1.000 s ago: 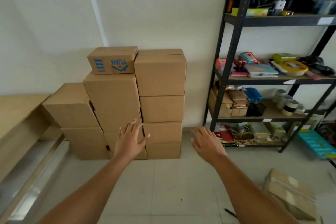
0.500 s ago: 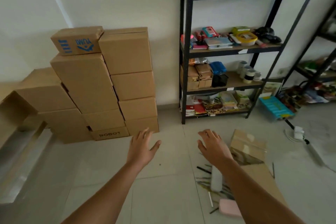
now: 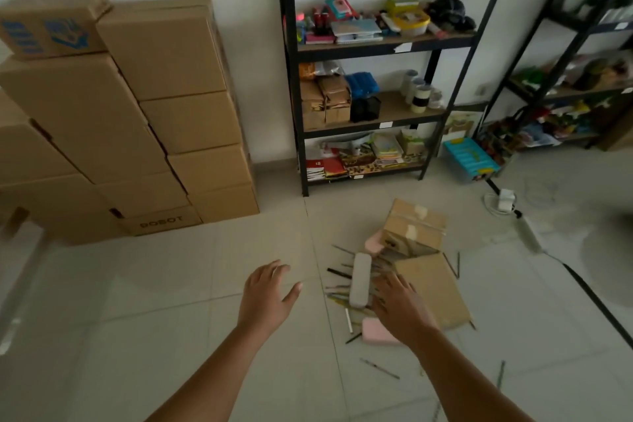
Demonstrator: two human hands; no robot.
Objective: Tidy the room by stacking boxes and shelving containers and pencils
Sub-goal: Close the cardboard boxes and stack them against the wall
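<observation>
Stacked cardboard boxes point(image 3: 137, 113) stand against the wall at left. On the floor at centre right lie two loose cardboard boxes: a small taped one point(image 3: 414, 228) and a flat one point(image 3: 433, 288). Scattered pencils point(image 3: 337, 272) lie around them, with a white case point(image 3: 360, 279) and a pink case point(image 3: 375, 336). My right hand point(image 3: 400, 308) hovers open over the pencils beside the white case. My left hand point(image 3: 269, 295) is open over bare floor, left of the pile. Both hands hold nothing.
A black metal shelf unit point(image 3: 370, 44) full of stationery, containers and books stands behind the pile. A second shelf point(image 3: 565, 92) is at the right. A teal box point(image 3: 471, 158), a charger with cable point(image 3: 505, 200) and a power strip point(image 3: 529, 233) lie on the floor.
The view has swung right and down, from the box stack to the pile on the floor. Both open hands have come down towards the pencils and cases.
</observation>
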